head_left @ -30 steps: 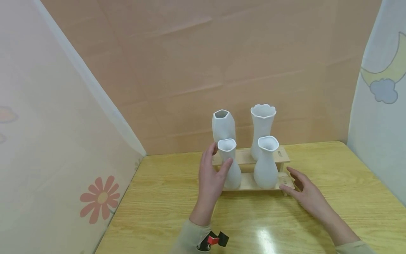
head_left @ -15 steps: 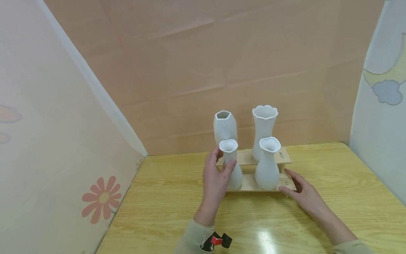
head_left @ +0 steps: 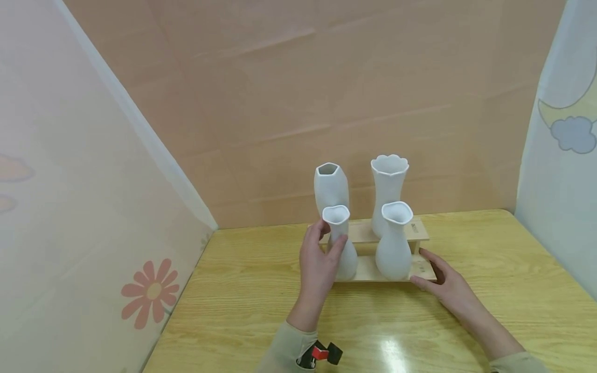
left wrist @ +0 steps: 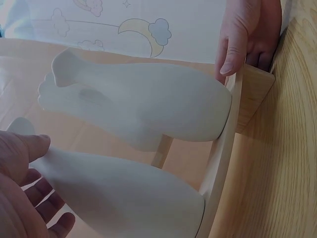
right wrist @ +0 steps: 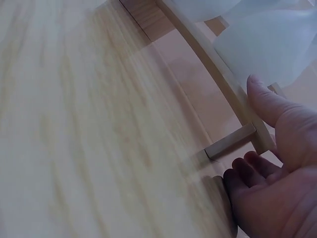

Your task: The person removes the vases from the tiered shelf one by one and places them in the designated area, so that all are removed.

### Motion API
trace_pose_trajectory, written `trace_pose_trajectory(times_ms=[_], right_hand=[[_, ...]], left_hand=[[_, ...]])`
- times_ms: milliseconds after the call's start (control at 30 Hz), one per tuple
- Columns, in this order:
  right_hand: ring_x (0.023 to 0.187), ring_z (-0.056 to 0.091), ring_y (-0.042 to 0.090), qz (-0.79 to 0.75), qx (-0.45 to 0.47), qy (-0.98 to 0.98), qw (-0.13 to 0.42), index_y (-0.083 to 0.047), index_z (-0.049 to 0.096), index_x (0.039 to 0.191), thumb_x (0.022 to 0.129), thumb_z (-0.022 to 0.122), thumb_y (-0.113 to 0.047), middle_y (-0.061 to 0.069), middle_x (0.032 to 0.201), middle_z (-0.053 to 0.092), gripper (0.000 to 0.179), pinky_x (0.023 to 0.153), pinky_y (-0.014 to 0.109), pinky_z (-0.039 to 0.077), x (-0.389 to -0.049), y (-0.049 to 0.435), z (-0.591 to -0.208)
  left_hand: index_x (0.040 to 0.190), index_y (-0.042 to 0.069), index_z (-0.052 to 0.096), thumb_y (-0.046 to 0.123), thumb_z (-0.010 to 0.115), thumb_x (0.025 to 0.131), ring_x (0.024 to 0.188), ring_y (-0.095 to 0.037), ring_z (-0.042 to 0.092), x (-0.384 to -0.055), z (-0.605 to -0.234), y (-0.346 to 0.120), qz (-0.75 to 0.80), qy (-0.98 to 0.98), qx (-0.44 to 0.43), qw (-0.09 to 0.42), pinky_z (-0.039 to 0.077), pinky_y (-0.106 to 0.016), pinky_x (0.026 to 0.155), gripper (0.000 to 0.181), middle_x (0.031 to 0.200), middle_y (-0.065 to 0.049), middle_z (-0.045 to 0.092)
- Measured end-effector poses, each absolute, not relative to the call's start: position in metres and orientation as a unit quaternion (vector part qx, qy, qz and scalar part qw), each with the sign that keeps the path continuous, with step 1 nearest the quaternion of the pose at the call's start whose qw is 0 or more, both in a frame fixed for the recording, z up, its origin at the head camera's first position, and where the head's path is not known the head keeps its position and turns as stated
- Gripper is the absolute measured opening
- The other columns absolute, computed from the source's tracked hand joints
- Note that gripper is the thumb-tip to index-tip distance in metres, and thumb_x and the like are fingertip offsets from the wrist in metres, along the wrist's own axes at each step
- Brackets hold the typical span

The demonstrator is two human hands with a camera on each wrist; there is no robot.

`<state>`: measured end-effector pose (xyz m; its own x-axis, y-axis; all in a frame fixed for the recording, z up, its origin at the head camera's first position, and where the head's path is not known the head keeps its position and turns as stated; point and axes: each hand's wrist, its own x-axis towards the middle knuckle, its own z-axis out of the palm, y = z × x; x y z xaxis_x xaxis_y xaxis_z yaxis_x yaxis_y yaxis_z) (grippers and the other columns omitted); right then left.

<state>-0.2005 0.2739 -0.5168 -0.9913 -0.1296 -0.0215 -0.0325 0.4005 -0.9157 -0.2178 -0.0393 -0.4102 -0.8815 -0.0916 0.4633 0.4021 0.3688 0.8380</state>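
Note:
Four-legged detail aside, a two-step wooden stand (head_left: 366, 269) bears several white vases. My left hand (head_left: 318, 264) holds the neck of the front left vase (head_left: 346, 261), thumb in front and fingers behind. The left wrist view shows that thumb against the neck of the vase (left wrist: 124, 191). At the lower step's right end, my right hand (head_left: 452, 290) grips the stand, its thumb against the board's edge in the right wrist view. The front right vase (head_left: 393, 254) stands upright between the hands. Behind are a faceted vase (head_left: 331, 189) and a scallop-rimmed vase (head_left: 387, 191).
The stand rests on a wood-grain table (head_left: 242, 290). A brownish backdrop (head_left: 289, 103) rises behind it, and pale printed panels flank both sides. A black strap with a red piece (head_left: 320, 353) sits at the left cuff.
My left fingers have drawn in closer around the front left vase's neck. The right hand has closed in on the stand's right end. The head view has shifted slightly.

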Motion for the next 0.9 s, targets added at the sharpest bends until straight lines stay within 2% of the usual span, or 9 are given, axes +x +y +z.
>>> trace_pose_trajectory(times_ms=[100, 133, 267, 567, 600, 700, 800, 833, 900], right_hand=[[0.157, 0.027, 0.06, -0.549, -0.05, 0.833, 0.045, -0.012, 0.017, 0.178, 0.108, 0.075, -0.038, 0.028, 0.18, 0.01, 0.094, 0.117, 0.048, 0.047, -0.2027, 0.2746, -0.517], [0.158, 0.023, 0.061, -0.552, -0.05, 0.831, 0.045, -0.012, 0.017, 0.178, 0.108, 0.075, -0.038, 0.027, 0.18, 0.01, 0.095, 0.119, 0.06, 0.041, -0.2031, 0.2744, -0.5171], [0.16, 0.012, 0.063, -0.57, -0.047, 0.819, 0.048, -0.011, 0.015, 0.178, 0.107, 0.076, -0.037, 0.024, 0.181, 0.008, 0.097, 0.119, 0.078, 0.027, -0.2034, 0.273, -0.5171], [0.16, 0.014, 0.062, -0.558, -0.042, 0.828, 0.046, -0.012, 0.017, 0.178, 0.107, 0.076, -0.04, 0.026, 0.181, 0.009, 0.097, 0.119, 0.076, 0.027, -0.201, 0.2737, -0.5191], [0.16, 0.014, 0.061, -0.556, -0.041, 0.829, 0.046, -0.012, 0.017, 0.178, 0.107, 0.076, -0.04, 0.026, 0.181, 0.01, 0.097, 0.119, 0.073, 0.028, -0.2009, 0.2738, -0.5197], [0.161, 0.015, 0.059, -0.559, -0.04, 0.827, 0.048, -0.013, 0.019, 0.178, 0.106, 0.076, -0.04, 0.026, 0.181, 0.009, 0.096, 0.122, 0.041, 0.041, -0.2007, 0.2751, -0.5213], [0.161, 0.014, 0.057, -0.569, -0.04, 0.82, 0.049, -0.013, 0.02, 0.177, 0.106, 0.077, -0.038, 0.025, 0.181, 0.009, 0.095, 0.105, 0.01, 0.04, -0.2002, 0.2759, -0.5219], [0.161, 0.014, 0.056, -0.572, -0.04, 0.818, 0.049, -0.013, 0.02, 0.177, 0.106, 0.077, -0.038, 0.025, 0.181, 0.008, 0.094, 0.099, 0.005, 0.037, -0.2, 0.276, -0.5218], [0.161, 0.014, 0.057, -0.574, -0.04, 0.817, 0.048, -0.013, 0.021, 0.177, 0.106, 0.077, -0.038, 0.025, 0.181, 0.009, 0.094, 0.097, 0.003, 0.037, -0.1998, 0.276, -0.5213]], left_hand=[[0.139, 0.014, 0.07, 0.016, 0.086, 0.098, 0.123, -0.028, 0.066, -0.2176, -0.4087, -0.039, -0.555, -0.793, -0.099, 0.231, 0.053, -0.055, 0.109, 0.044, 0.128, -0.001, 0.07], [0.138, 0.013, 0.07, 0.016, 0.086, 0.098, 0.122, -0.029, 0.066, -0.2176, -0.4083, -0.0389, -0.556, -0.791, -0.101, 0.234, 0.053, -0.055, 0.108, 0.043, 0.127, -0.001, 0.07], [0.136, 0.014, 0.071, 0.016, 0.086, 0.098, 0.121, -0.028, 0.067, -0.2181, -0.4074, -0.0381, -0.557, -0.791, -0.099, 0.233, 0.054, -0.054, 0.107, 0.041, 0.126, 0.0, 0.07], [0.136, 0.015, 0.072, 0.016, 0.084, 0.099, 0.12, -0.021, 0.068, -0.2195, -0.4086, -0.0367, -0.56, -0.795, -0.084, 0.215, 0.056, -0.051, 0.107, 0.039, 0.127, 0.002, 0.071], [0.136, 0.015, 0.072, 0.016, 0.084, 0.099, 0.119, -0.021, 0.068, -0.2197, -0.409, -0.0367, -0.561, -0.795, -0.083, 0.215, 0.056, -0.051, 0.107, 0.038, 0.127, 0.002, 0.071], [0.135, 0.015, 0.072, 0.015, 0.084, 0.099, 0.118, -0.02, 0.069, -0.2198, -0.4089, -0.0362, -0.559, -0.795, -0.083, 0.219, 0.057, -0.049, 0.107, 0.037, 0.126, 0.002, 0.071], [0.134, 0.014, 0.072, 0.014, 0.085, 0.099, 0.118, -0.019, 0.069, -0.2201, -0.4091, -0.0358, -0.559, -0.795, -0.086, 0.221, 0.057, -0.047, 0.106, 0.037, 0.125, 0.002, 0.071], [0.134, 0.014, 0.072, 0.014, 0.085, 0.099, 0.118, -0.019, 0.069, -0.22, -0.4091, -0.0357, -0.559, -0.794, -0.086, 0.222, 0.058, -0.046, 0.106, 0.037, 0.125, 0.002, 0.071], [0.134, 0.014, 0.072, 0.014, 0.085, 0.099, 0.118, -0.019, 0.069, -0.2202, -0.4093, -0.0355, -0.559, -0.794, -0.086, 0.221, 0.058, -0.046, 0.106, 0.037, 0.126, 0.002, 0.071]])
